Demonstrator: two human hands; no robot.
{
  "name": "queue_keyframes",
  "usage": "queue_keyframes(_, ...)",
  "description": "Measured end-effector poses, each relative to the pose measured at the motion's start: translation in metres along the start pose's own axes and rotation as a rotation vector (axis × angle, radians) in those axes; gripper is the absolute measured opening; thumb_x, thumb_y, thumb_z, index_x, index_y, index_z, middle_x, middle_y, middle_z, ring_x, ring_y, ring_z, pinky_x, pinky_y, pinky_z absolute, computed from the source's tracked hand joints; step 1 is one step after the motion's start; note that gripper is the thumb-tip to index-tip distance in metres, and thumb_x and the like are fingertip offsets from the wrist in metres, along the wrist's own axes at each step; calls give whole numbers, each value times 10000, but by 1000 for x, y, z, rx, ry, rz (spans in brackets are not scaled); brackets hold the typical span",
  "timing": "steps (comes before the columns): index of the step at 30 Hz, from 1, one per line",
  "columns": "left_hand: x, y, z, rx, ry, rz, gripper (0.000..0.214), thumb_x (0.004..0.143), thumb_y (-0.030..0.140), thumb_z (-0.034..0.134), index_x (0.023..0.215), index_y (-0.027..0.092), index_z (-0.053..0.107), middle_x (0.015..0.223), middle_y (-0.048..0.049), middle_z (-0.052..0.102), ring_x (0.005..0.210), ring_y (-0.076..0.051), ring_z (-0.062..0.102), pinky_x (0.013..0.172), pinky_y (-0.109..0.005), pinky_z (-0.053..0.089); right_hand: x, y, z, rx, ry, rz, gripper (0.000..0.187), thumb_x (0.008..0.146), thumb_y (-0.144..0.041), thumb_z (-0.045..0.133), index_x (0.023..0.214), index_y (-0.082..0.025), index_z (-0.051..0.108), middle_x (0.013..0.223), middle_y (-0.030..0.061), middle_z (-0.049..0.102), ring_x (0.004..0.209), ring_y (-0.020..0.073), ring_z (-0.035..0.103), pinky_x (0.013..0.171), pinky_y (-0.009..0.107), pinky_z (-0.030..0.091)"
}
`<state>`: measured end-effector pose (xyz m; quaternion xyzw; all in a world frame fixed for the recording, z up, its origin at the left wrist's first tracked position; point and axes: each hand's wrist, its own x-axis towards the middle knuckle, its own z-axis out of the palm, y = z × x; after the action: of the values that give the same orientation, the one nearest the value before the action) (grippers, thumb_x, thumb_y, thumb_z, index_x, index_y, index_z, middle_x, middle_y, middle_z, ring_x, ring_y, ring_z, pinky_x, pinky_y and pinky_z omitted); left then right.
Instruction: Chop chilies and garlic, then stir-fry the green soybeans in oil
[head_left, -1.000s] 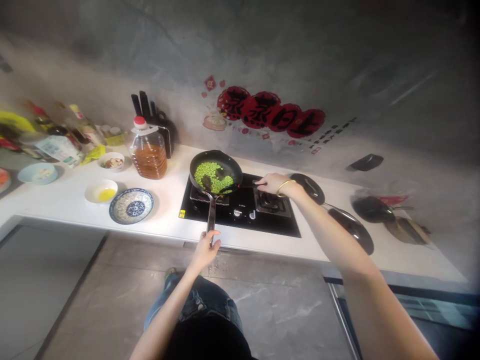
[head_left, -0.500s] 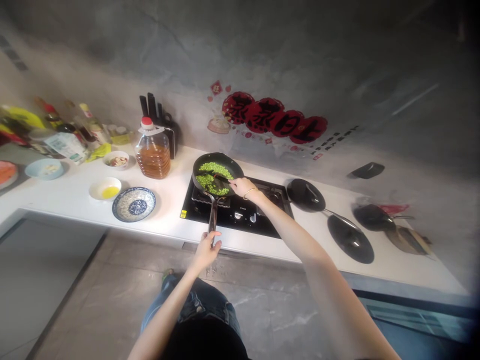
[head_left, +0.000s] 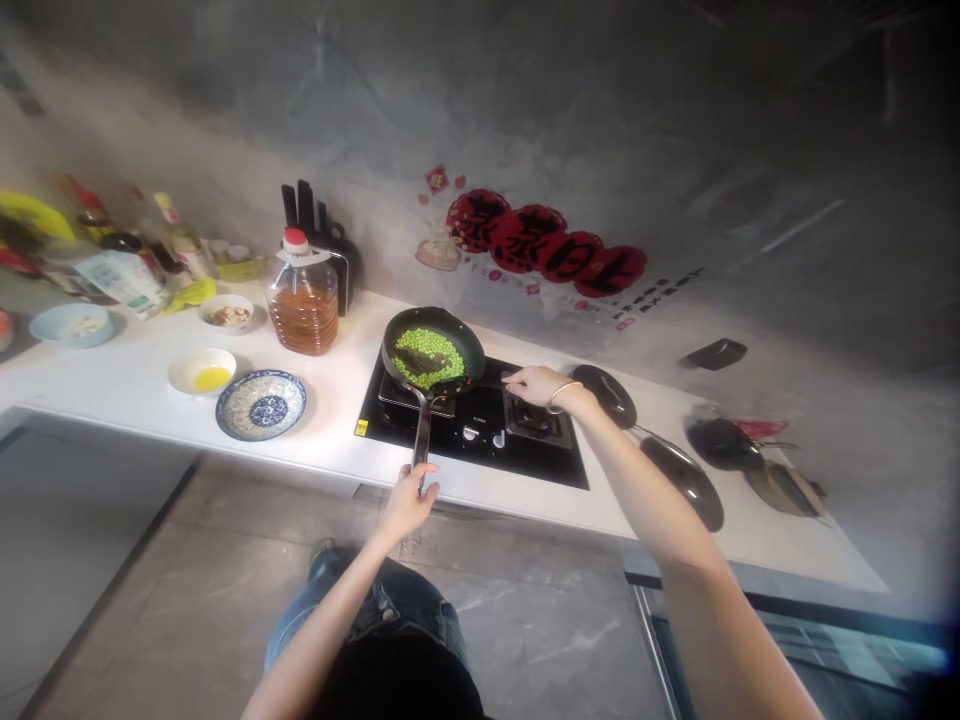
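Note:
A black frying pan (head_left: 465, 345) full of green beans (head_left: 429, 356) sits on the left burner of the black gas hob (head_left: 480, 425). Its long handle points toward me, and my left hand (head_left: 409, 498) is closed round the handle's end. My right hand (head_left: 534, 383), with a gold bangle at the wrist, grips a dark spatula (head_left: 480, 377) whose blade reaches in at the pan's right rim. The hand is over the middle of the hob, just right of the pan.
On the white counter (head_left: 135, 385) left of the hob stand a patterned blue bowl (head_left: 260, 404), a small dish of yellow liquid (head_left: 202, 371), an oil jug (head_left: 303, 303), a knife block (head_left: 330, 250) and several bottles. Right of the hob lie dark lids (head_left: 681, 468) and pans.
My right hand drew back from over the pan to the right, taking the spatula to the pan's right rim. The beans now lie more evenly spread. My left hand stayed on the handle.

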<state>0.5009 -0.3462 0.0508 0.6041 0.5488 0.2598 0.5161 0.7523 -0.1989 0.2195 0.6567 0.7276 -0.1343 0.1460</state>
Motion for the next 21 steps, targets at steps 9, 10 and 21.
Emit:
queue_keyframes(9, 0, -3, 5, -8, 36, -1, 292, 852, 230, 531, 1133, 212, 609, 1017, -38, 504, 608, -88, 473, 788, -296, 495, 76, -47, 38, 121, 213, 174, 431, 1002, -286, 351, 1346, -180, 589, 1304, 122, 637, 1199, 225, 605, 1011, 301, 435)
queue_keyframes(10, 0, -2, 4, -7, 36, -4, 292, 851, 224, 531, 1131, 212, 611, 1015, -37, 506, 606, -88, 469, 786, -294, 494, 81, -49, 39, 126, 214, 173, 436, 1004, -285, 344, 1358, -180, 577, 1303, 126, 637, 1195, 223, 607, 1005, 299, 437)
queue_keyframes(21, -1, 0, 3, -22, 39, -8, 294, 849, 245, 529, 1128, 213, 617, 991, -29, 494, 570, -80, 444, 764, -300, 495, 30, -24, -14, -34, 70, 45, 350, 950, -287, 436, 935, -202, 775, 1061, 69, 750, 895, 203, 685, 796, 251, 480)
